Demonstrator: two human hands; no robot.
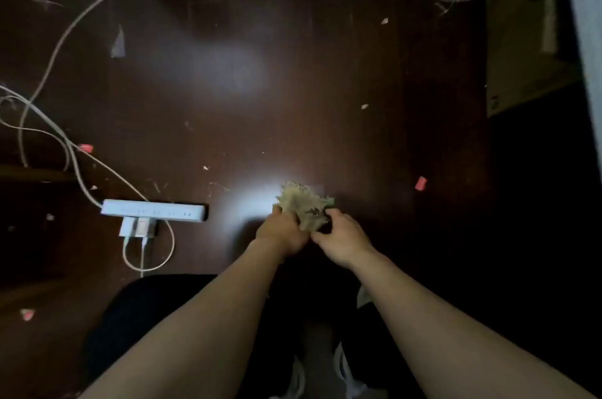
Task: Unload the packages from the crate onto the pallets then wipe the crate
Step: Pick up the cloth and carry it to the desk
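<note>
Holding a frayed beige cloth (304, 209) with both of your hands above the dark floor (293, 89).

Your left hand (282, 232) grips the cloth's left edge and your right hand (342, 235) pinches its right lower corner, so both are closed on it. Around you, a white power strip (153, 211) lies on the floor to the left, with two white plugs (136, 227) in it and white cables (58, 50) looping away. Small red scraps (420, 184) and pale bits of debris are scattered on the boards. A cardboard box (524, 50) stands at the right edge, near a pale wall; you cannot see inside it. The crate and the packages are outside the view.
</note>
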